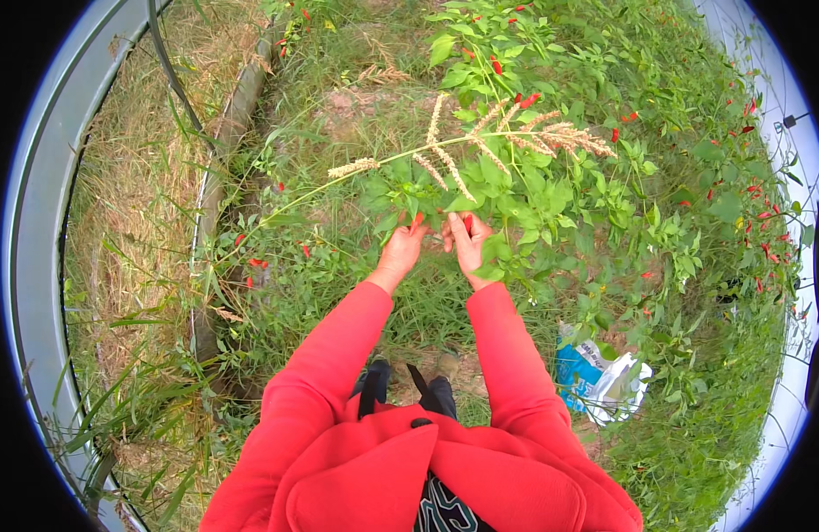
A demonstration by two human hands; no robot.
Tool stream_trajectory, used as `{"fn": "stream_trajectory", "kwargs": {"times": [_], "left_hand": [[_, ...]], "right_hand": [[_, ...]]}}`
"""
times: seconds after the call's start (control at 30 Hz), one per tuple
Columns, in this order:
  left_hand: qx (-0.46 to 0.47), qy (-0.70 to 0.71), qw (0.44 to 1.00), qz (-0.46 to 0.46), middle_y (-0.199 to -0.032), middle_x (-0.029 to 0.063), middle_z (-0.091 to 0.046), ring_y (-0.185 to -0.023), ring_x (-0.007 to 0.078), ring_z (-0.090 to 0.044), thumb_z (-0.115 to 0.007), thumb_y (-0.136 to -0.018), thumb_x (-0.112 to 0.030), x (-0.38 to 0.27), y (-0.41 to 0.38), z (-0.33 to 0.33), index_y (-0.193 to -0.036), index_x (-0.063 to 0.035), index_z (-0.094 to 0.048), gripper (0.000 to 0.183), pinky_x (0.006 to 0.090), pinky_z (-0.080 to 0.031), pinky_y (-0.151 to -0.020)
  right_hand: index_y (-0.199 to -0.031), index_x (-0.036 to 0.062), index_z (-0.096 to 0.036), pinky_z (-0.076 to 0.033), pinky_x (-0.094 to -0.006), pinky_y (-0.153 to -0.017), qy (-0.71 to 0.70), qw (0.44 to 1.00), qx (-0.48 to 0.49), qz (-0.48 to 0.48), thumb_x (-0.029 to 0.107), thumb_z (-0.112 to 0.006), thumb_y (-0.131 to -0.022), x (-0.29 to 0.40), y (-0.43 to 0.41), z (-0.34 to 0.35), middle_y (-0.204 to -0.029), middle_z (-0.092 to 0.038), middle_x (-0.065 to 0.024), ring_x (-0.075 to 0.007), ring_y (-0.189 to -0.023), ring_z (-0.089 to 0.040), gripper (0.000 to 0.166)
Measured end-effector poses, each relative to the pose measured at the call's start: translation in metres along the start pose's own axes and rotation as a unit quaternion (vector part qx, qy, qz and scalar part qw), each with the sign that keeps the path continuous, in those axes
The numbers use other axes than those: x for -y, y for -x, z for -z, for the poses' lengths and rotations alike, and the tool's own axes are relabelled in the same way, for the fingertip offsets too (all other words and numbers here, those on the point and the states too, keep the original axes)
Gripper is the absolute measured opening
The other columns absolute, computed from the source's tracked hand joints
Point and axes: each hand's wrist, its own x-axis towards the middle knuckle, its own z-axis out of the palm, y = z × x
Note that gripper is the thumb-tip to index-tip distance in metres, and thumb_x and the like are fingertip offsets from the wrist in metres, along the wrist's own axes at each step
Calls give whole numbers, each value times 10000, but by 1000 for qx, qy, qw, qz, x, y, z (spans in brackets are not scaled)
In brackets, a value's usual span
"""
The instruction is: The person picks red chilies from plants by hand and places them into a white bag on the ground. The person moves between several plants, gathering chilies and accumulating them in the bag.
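In the middle of the head view, both my hands are among the leaves of a chili pepper plant (502,183). My left hand (401,251) has its fingertips closed around a red chili pepper (417,222). Close to its right, my right hand (468,247) holds another red chili (468,223) between thumb and fingers. Leaves cover part of the fingertips, so I cannot tell whether either pepper is still on its stem. A long pale grass seed head (472,137) arches across the plant just beyond my hands.
To my right, a blue and white plastic bag (585,376) bearing writing sits on the ground. Dense chili plants (708,199) with red fruit fill the right side. A raised concrete-like edge (213,179), dry grass (143,219) and a curved metal rim (37,253) lie leftward.
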Motion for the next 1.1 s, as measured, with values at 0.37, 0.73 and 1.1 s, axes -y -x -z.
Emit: {"fn": "stream_trajectory", "kwargs": {"times": [0.37, 0.73, 1.1], "left_hand": [[-117, 147, 959, -212, -1053, 61, -615, -973, 135, -571, -509, -968, -151, 49, -36, -24, -1261, -24, -481, 320, 249, -437, -882], [-36, 274, 956, -101, -952, 60, -668, -822, 120, -615, -534, -957, -191, -1, 1, -13, -1261, 19, -469, 376, 279, -456, -812], [0, 142, 989, -45, -1223, 102, -581, -1034, 201, -590, -579, -916, -84, 38, -10, -9, -1297, -18, -474, 401, 305, -529, -780]], "right_hand": [[-1029, 77, -606, -482, -378, -616, 390, 863, 30, 320, 121, -618, -861, 44, 7, -22, -809, -602, -112, -315, -703, -606, 174], [-980, 78, -558, -324, -226, -417, -460, 865, -125, -157, 242, -582, -934, -54, -7, 36, -775, -538, -37, -107, -542, -439, 172], [-975, 89, -545, -325, -242, -413, -339, 910, -58, -229, 116, -558, -897, -75, 68, 86, -752, -517, -56, -157, -588, -468, 83]]}}
